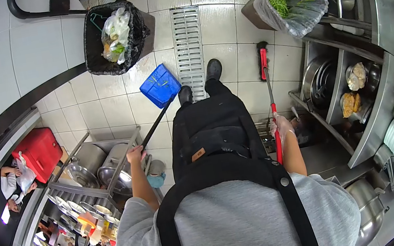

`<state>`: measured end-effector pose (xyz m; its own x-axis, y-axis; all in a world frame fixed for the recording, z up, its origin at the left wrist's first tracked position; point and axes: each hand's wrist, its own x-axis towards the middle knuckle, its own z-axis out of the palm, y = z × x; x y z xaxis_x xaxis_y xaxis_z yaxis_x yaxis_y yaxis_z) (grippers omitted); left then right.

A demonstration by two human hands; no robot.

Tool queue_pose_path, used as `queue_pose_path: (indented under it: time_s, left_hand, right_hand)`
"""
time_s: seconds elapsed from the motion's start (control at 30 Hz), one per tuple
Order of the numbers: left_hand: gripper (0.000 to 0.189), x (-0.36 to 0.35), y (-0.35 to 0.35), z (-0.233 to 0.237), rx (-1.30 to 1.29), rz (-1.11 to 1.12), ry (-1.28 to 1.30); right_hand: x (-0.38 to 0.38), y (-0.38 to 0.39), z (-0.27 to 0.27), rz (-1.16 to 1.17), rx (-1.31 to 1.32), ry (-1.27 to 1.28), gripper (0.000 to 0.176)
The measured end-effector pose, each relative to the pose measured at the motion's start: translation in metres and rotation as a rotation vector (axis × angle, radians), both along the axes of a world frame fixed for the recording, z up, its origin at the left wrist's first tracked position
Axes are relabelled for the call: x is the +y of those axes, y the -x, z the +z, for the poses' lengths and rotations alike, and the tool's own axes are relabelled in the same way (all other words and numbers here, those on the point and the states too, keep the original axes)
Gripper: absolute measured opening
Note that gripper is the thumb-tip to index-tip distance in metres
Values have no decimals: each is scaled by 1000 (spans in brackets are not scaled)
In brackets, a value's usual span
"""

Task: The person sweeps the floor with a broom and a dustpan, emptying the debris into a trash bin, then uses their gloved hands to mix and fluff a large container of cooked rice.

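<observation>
My left hand [136, 155] is closed round the black handle of a long-handled dustpan [154, 82]. The blue pan rests on the tiled floor ahead of my left foot, with small green and yellowish scraps on it. On the other side, my right hand [281, 125], in a clear plastic glove, grips the red shaft of a broom [264, 63]. The broom's dark bristle head is on the tiles at the far right, well apart from the dustpan.
A floor drain grate [188, 45] runs between pan and broom. Ahead stand a black-lined bin [89, 52] at left and a clear-lined bin [261, 11] with greens at right. Steel shelves [369, 140] with pots line the right. At left are a pot rack [124, 159], a red box [39, 153] and another person.
</observation>
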<state>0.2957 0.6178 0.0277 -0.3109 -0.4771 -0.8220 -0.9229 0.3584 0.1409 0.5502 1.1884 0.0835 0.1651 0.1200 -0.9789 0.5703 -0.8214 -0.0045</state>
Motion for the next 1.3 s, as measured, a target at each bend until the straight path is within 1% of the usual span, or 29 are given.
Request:
queue_pose_path:
  time_s: [0.03,0.1,0.17,0.2,0.27,0.3,0.37,0.5,0.53,0.57,0.63,0.67,0.7,0.77,0.8,0.83,0.87,0.9,0.93,0.97,1.0,1.03,1.07,1.1,1.13,1.17,1.2,1.27,1.3]
  left_hand:
    - [22,3,1,-2,3,-2,5]
    - [26,16,3,-2,-271,-24,-187]
    - [33,26,5,-5,-432,-65,-235]
    - [36,29,8,-9,-524,-44,-221]
    - [43,34,9,-19,-694,-115,-159]
    - [45,37,8,-22,-759,-148,-128]
    - [48,44,9,-23,-823,-196,-107]
    - [58,70,20,-15,-919,-261,-54]
    - [63,70,21,-18,-939,-282,-28]
    - [63,70,21,-17,-941,-295,-24]
    - [68,73,27,-19,-1014,-381,104]
    - [75,88,29,-9,-988,-535,241]
    - [75,106,35,-2,-983,-551,243]
    - [80,145,50,-8,-844,-1383,527]
    - [81,160,59,-48,-722,-1443,426]
    - [80,175,63,-112,-509,-1547,284]
    - [73,243,73,-130,-187,-1478,32]
    - [61,326,81,-138,116,-1534,-136]
    - [49,389,80,-187,568,-1479,-407]
    - [44,482,88,-184,470,-1334,-578]
    - [41,559,87,-187,573,-1078,-834]
    - [41,625,87,-221,509,-925,-942]
    - [46,685,85,-219,433,-734,-973]
    - [48,728,89,-182,311,-486,-1092]
    - [47,765,90,-175,292,-415,-988]
    - [46,790,92,-173,268,-343,-883]
    - [46,797,93,-175,263,-337,-892]
    - [38,791,96,-177,164,-317,-908]
    - [38,782,96,-172,162,-317,-909]
  right_hand:
    - [-5,0,-3,-2,3,5,33]
    - [-15,3,-6,63,-72,16,34]
    - [-20,2,-11,78,-83,6,36]
    - [-21,0,-12,83,-80,25,36]
    - [-22,-8,-15,130,-82,44,40]
    - [-21,-9,-13,106,-89,27,40]
    - [-19,-12,-10,70,-82,76,42]
    - [-17,-11,5,-65,-23,68,40]
    - [-15,-8,10,-50,-37,61,37]
    - [-14,-10,9,-64,-39,59,37]
    - [-14,-12,8,-87,-5,47,36]
    - [-13,-10,12,-114,-17,50,35]
    - [-15,-10,13,-128,-14,43,35]
    - [-16,-13,12,-110,36,-13,36]
    - [-15,-16,6,-73,52,11,33]
    - [-16,-13,4,-102,-4,28,32]
    - [-15,-6,7,-137,-9,33,32]
    - [-15,0,9,-171,-14,36,33]
    - [-16,4,7,-159,-6,19,33]
    - [-20,4,4,-149,1,3,34]
    - [-23,2,-1,-128,12,-8,35]
    - [-27,3,-5,-140,-1,-26,34]
    - [-30,5,-3,-166,26,-31,35]
    - [-36,0,-12,-125,8,-35,34]
    - [-39,-2,-14,-152,5,-22,34]
    - [-40,2,-11,-179,-1,-10,34]
    - [-39,8,-5,-185,1,-13,33]
    - [-45,12,1,-238,34,-40,32]
    - [-47,6,0,-239,32,-41,32]
